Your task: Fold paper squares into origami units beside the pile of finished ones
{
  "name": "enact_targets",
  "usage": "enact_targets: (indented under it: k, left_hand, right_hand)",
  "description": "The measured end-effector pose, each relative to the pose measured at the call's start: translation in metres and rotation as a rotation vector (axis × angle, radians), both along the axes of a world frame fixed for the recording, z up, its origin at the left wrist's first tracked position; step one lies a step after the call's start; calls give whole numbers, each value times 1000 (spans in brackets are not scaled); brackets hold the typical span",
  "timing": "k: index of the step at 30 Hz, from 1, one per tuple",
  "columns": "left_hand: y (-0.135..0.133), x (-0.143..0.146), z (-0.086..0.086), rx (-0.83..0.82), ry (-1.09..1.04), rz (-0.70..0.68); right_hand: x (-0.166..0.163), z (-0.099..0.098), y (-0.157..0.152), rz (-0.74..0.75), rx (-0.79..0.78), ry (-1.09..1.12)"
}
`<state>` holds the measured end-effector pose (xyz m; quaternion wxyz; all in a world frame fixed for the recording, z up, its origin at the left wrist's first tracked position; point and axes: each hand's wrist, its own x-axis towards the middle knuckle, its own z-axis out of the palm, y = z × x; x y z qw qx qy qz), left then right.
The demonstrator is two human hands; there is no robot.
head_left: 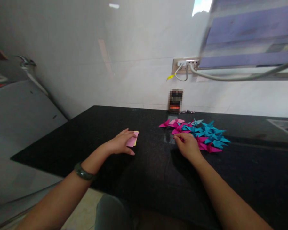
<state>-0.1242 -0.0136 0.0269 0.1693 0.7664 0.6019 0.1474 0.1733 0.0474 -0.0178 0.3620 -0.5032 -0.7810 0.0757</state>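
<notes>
My left hand [122, 141] lies over a small stack of square paper sheets [132, 140], pink on top with a yellow edge showing. Its fingers rest on the sheets and the thumb is spread away, so the hand is open. My right hand [187, 146] is closed, fingertips curled together, at the near left side of a pile of folded paper cranes. Whatever it pinches, if anything, is hidden. Blue cranes [207, 130] make up the right of the pile. Magenta cranes [179, 128] lie at its left, and more magenta ones [210, 148] at its near edge.
The black countertop [144, 179] runs up to a pale wall. A small dark upright object [175, 101], blurred out, leans there beside a beaded string [187, 111]. Above it, cables come from a wall socket [186, 65]. A sink edge [282, 123] is at the right.
</notes>
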Motion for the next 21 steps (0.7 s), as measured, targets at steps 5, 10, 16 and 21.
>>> enact_targets:
  k: [5, 10, 16, 21]
  left_hand:
    - [10, -32, -28, -61, -68, 63]
    - [13, -30, -28, -57, -166, 125]
    - [14, -28, -22, -10, -371, 383]
    - [21, -10, -18, 191, -347, 487]
  right_hand:
    - [-5, 0, -5, 103, 32, 12]
    - [-3, 1, -5, 95, 33, 24]
    - [-3, 1, -5, 97, 28, 15]
    - [-7, 3, -9, 117, 41, 16]
